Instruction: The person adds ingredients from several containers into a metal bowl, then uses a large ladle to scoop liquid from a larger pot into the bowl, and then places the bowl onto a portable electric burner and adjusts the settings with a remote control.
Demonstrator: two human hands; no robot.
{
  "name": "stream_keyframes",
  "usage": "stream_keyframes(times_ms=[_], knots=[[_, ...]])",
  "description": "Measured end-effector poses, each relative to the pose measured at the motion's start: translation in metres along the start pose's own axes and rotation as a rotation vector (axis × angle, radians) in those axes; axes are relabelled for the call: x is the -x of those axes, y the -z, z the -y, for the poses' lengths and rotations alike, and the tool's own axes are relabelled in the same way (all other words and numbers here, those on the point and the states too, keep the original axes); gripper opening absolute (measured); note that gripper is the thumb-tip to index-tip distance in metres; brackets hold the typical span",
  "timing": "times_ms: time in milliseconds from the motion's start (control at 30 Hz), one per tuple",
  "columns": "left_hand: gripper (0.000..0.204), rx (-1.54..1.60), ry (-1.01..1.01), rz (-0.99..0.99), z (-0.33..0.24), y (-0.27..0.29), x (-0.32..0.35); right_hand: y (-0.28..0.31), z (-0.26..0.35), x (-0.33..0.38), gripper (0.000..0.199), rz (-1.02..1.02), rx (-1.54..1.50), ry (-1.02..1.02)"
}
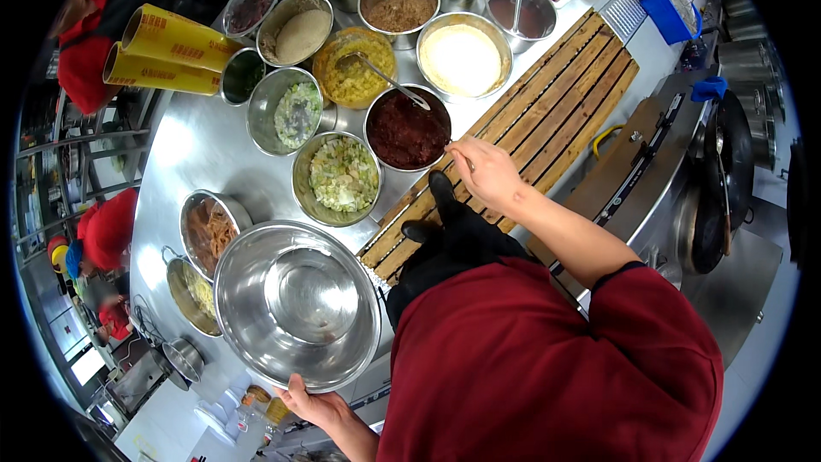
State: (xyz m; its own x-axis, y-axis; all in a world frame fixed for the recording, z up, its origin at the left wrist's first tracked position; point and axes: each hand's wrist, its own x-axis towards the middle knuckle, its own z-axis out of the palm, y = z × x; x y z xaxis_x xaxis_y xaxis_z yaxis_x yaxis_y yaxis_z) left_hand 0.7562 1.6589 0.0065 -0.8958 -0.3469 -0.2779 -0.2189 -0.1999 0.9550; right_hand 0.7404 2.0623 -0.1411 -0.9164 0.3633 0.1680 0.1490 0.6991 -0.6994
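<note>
A large, shiny steel mixing bowl (248, 325) is tilted at the lower left, its inside bare. My left hand (318, 409) grips its near rim, thumb on the edge. My right hand (486, 173) is closed beside the right rim of a steel bowl of dark red paste (406, 130); what its fingertips pinch is too small to make out. A metal spoon (385, 77) leans out of a bowl of yellow minced food (359, 85), its handle reaching over the red paste. Next to the paste sits a bowl of chopped pale green vegetables (338, 175).
Several more steel bowls crowd the steel table (175, 150), including one of cream-coloured powder (462, 56). Yellow rolls (175, 38) lie at the far left. A slatted wooden board (556, 103) and a black wok (735, 180) are at right. Other people (107, 231) stand at left.
</note>
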Motion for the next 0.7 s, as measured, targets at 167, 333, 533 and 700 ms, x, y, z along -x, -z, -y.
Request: stream_keyframes(times_ms=[167, 333, 533, 700], knots=[[0.041, -0.039, -0.002, -0.001, 0.002, 0.003, -0.003, -0.002, 0.005, 0.007, 0.016, -0.127, -0.437, -0.327], [0.044, 0.008, 0.036, 0.002, 0.007, 0.007, -0.011, 0.002, 0.005, 0.012, 0.024, -0.23, -0.898, -0.584], [0.035, -0.031, 0.033, 0.039, 0.013, 0.002, -0.02, 0.026, 0.046, 0.024, 0.025, -0.224, -1.041, -0.567], [0.034, -0.083, 0.029, 0.064, 0.023, -0.019, -0.039, 0.049, 0.107, 0.046, 0.026, -0.138, -0.96, -0.147]])
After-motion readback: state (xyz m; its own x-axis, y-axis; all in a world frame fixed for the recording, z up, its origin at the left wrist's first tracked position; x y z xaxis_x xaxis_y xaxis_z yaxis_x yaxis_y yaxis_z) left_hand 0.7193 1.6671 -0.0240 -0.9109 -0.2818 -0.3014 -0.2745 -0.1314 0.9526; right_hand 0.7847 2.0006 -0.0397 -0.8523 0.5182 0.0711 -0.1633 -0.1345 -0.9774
